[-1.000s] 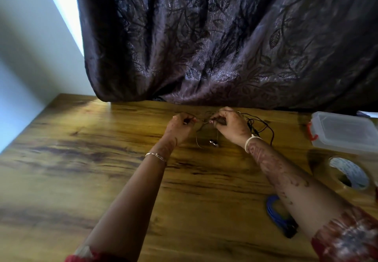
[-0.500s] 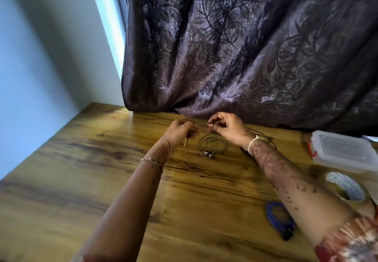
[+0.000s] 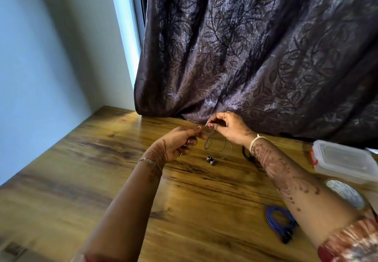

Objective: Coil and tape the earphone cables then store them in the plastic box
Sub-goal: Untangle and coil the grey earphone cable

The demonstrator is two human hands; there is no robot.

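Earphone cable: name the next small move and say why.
Probably wind one more loop: the left hand and right hand pinch the top of the hanging coil, while the earbuds lie on the table, not yet wound in.

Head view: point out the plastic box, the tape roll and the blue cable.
plastic box [image 3: 343, 157]: head view, lid centre.
tape roll [image 3: 346, 193]: head view, white inner face.
blue cable [image 3: 270, 219]: head view, left arc of coil.
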